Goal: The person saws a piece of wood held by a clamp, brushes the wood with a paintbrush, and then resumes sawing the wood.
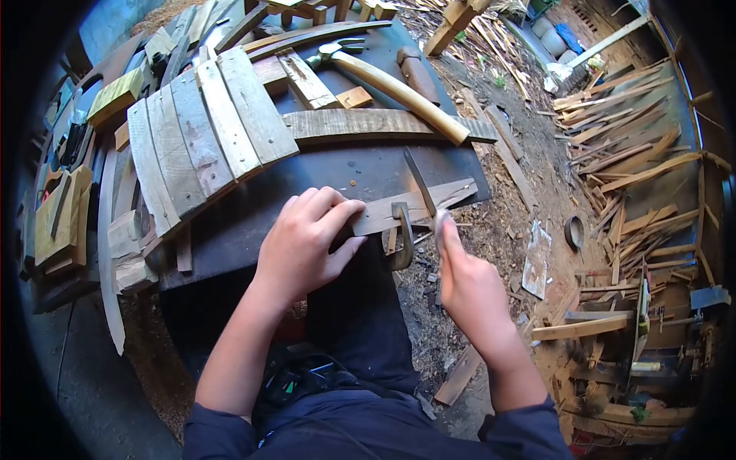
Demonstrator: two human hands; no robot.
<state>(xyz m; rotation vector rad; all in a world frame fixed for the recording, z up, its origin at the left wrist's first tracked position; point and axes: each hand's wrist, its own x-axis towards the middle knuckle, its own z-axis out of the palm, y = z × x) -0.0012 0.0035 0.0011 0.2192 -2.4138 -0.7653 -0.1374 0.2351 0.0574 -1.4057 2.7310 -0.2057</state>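
Note:
A thin wooden board lies at the near edge of the dark table, with a metal clamp around its middle. My left hand grips the board's left end between thumb and fingers. In my right hand is a narrow dark tool, like a file or blade, its long part slanting up and left across the board. The handle is mostly hidden by the fingers. Beyond the board lies a claw hammer with a pale wooden handle, its end resting over a long curved wooden piece.
A panel of joined slats covers the table's left part. Wood blocks and more tools crowd the far left. Scrap wood is piled on the ground at right, near a round metal ring.

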